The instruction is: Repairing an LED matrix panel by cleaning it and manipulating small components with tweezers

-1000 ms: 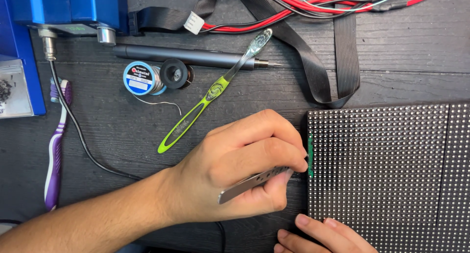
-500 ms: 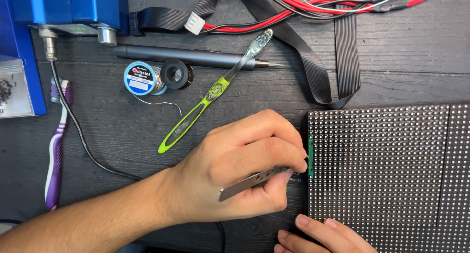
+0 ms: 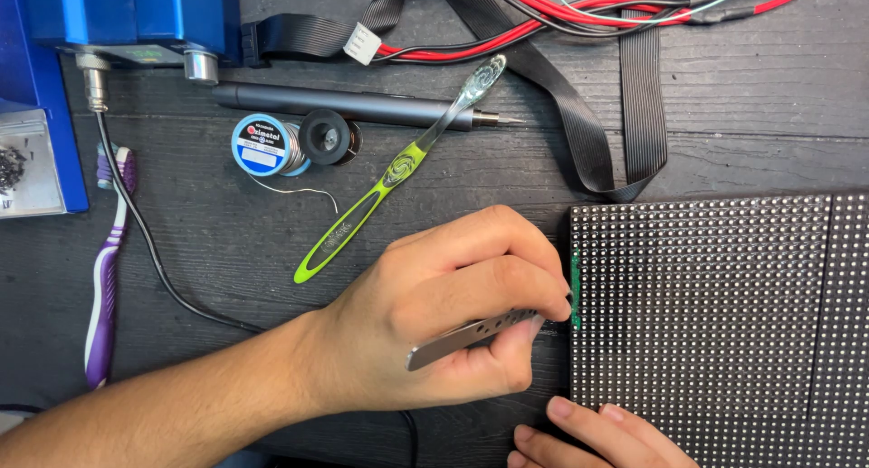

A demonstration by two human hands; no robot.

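Dark wooden bench (image 3: 226,242), tools scattered, and the left hand (image 3: 444,314) pinches metal tweezers (image 3: 471,334) closed at the LED panel (image 3: 715,323) edge. Right hand (image 3: 593,436) rests flat on the panel's lower corner, holding nothing; the work looks mid-way, nothing lifted free.

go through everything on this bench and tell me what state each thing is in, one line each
Left hand: closed on the tweezers.
Tweezers: held, tips at the panel's left edge.
Right hand: fingers resting on the panel's lower edge.
Dotted panel: lying flat, face up.
Green toothbrush: lying across the black pen tool.
Purple toothbrush: lying flat, untouched.
Solder spool: on its side, wire end loose.
Black pen tool: lying flat, untouched.
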